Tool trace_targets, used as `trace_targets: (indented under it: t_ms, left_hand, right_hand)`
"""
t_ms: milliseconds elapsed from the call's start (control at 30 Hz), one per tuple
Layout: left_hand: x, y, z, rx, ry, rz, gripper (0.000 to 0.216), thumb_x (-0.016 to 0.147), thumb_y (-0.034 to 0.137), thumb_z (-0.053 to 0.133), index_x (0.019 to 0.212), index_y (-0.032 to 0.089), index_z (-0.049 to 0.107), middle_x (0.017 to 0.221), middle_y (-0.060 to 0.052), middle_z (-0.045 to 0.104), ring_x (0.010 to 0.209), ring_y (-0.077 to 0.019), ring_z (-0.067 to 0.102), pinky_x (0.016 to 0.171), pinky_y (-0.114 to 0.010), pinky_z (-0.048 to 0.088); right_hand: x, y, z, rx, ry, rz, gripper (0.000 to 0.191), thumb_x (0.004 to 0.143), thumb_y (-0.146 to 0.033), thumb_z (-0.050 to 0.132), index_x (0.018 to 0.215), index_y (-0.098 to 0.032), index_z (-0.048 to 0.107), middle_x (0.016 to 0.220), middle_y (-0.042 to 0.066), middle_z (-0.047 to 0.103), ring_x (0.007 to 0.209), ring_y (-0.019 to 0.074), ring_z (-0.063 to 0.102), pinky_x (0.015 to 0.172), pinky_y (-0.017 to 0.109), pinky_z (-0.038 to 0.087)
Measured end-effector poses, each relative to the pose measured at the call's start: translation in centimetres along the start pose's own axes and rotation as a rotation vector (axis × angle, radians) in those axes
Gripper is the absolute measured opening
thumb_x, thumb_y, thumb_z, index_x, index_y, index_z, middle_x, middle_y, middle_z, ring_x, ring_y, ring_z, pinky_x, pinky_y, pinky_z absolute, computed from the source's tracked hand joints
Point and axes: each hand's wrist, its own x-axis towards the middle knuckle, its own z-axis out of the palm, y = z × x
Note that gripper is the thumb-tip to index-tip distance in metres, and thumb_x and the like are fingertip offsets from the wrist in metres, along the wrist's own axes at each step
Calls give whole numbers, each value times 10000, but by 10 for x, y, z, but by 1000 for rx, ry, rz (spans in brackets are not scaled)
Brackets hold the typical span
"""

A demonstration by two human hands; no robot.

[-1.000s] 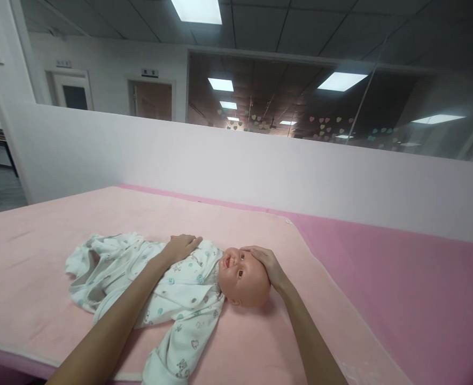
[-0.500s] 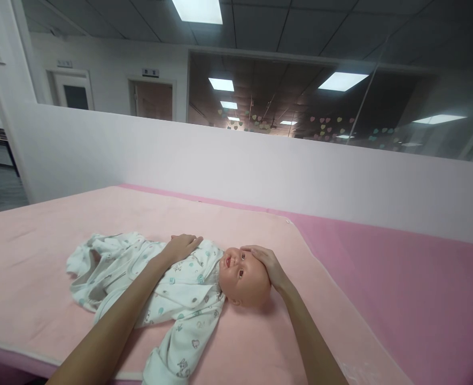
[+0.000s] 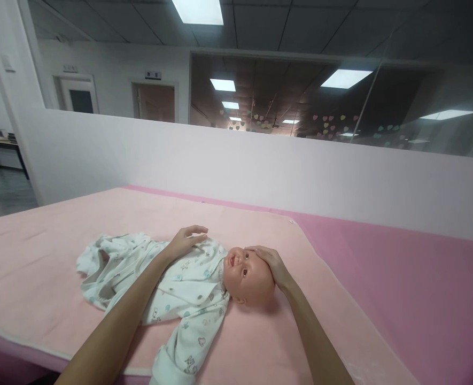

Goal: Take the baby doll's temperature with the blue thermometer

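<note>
A baby doll lies on its back on a light pink blanket, head to the right. It wears a white printed sleepsuit, and one sleeve trails toward the near edge. My left hand hovers just above the doll's chest with its fingers spread and slightly curled, holding nothing. My right hand cups the top of the doll's head, fingers lying along the forehead.
A darker pink mat covers the table to the right of the blanket. A low white partition wall runs along the far side. Behind it are a glass wall and two doors.
My left hand has lifted off the doll's chest and its fingers have opened. The view has shifted slightly left. My right hand stays on the head.
</note>
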Motion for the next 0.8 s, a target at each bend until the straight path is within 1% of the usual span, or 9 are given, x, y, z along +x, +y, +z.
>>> trace_targets:
  t_ms: [100,233,300,367,433,533,600,667,800]
  left_hand:
    - [-9,12,-1,-162,-125,67,424,633,473,669,909,152,645,1070,-103,611,927,-237,576,767,-311,465]
    - [-20,29,3,2,-593,94,456,489,338,794,904,186,682,974,-73,645,952,-249,555,831,-308,428]
    - [-22,34,5,88,-722,89,464,485,294,802,928,208,690,980,-63,651,971,-251,549,839,-300,417]
    - [-21,33,6,78,-683,62,398,523,285,785,904,204,700,930,-57,660,919,-230,566,791,-279,427]
    - [-18,26,4,-30,-523,-5,391,554,276,770,927,186,694,812,-40,658,794,-188,584,695,-250,434]
    - [-13,14,-1,-304,-256,-141,528,599,274,738,1101,166,615,685,-5,628,610,-127,563,564,-216,407]
    - [-11,10,-3,-443,-161,-220,563,626,272,710,1158,149,573,627,7,615,511,-100,528,501,-204,377]
    - [-10,10,-2,-515,-125,-266,548,633,263,695,1151,135,575,587,12,606,452,-90,502,465,-200,356]
    - [-12,13,1,-609,-104,-281,492,634,236,673,1105,120,596,675,-28,658,530,-130,575,518,-223,415]
  right_hand:
    - [-1,-3,1,2,-20,19,410,706,-520,601,858,-155,708,1030,102,662,989,270,575,896,399,416]
    - [-2,-6,3,-7,6,20,422,707,-527,595,871,-156,712,986,98,679,983,274,579,886,402,424]
    - [-3,-7,5,-15,7,13,418,709,-525,589,864,-157,713,959,93,686,972,269,584,884,399,426]
    - [-4,-8,6,-28,6,6,409,710,-519,584,852,-158,713,949,88,688,956,260,590,873,389,432]
    - [-5,-10,6,-81,29,-3,401,718,-512,571,840,-157,711,943,89,688,937,252,598,850,378,443]
    - [-3,-19,5,-189,110,-29,355,707,-481,586,802,-162,711,924,91,689,937,255,596,834,379,447]
    - [3,-30,7,-279,139,-64,267,682,-423,624,743,-179,712,925,85,688,954,260,587,858,386,427]
    - [10,-45,18,-462,82,-133,174,687,-352,623,696,-202,711,961,75,681,970,253,579,889,382,399]
    - [26,-70,66,-1009,-213,-313,155,751,-261,559,750,-239,713,1035,42,663,992,224,568,910,359,349]
